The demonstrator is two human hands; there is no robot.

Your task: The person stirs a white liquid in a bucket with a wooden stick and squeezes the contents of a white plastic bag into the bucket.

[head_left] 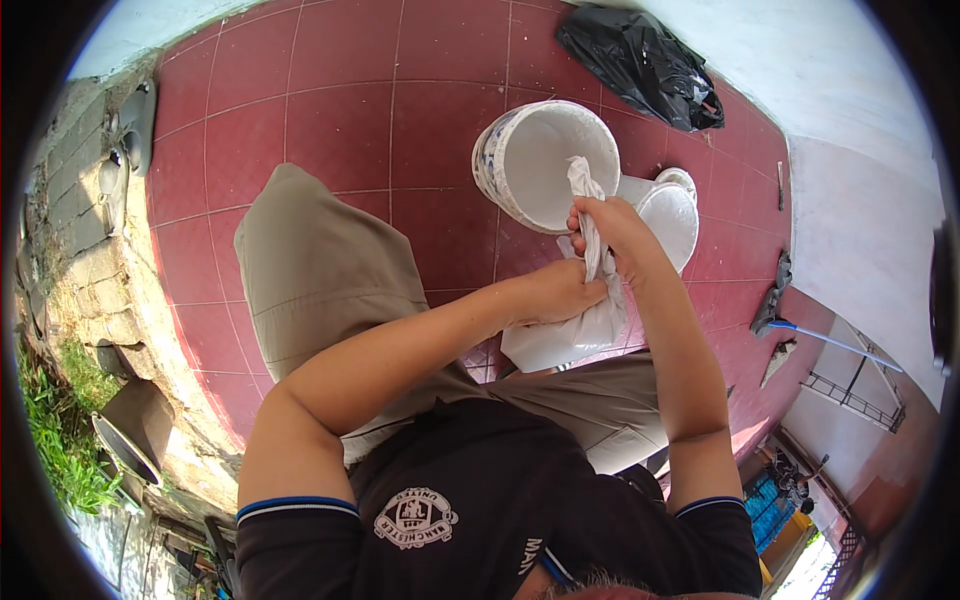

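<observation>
The left hand and right hand both grasp the twisted neck of the white plastic bag, near the white bucket; gathering looks done; no knot shows.

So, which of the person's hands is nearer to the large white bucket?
Right. In this view, the right hand overlaps the near rim of the large white bucket; the left hand is lower in the picture, clear of it.

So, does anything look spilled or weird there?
Nothing looks clearly spilled or broken. The oddest bit is the white plastic bag: its top is bunched up like rope in the left hand and right hand.
</observation>
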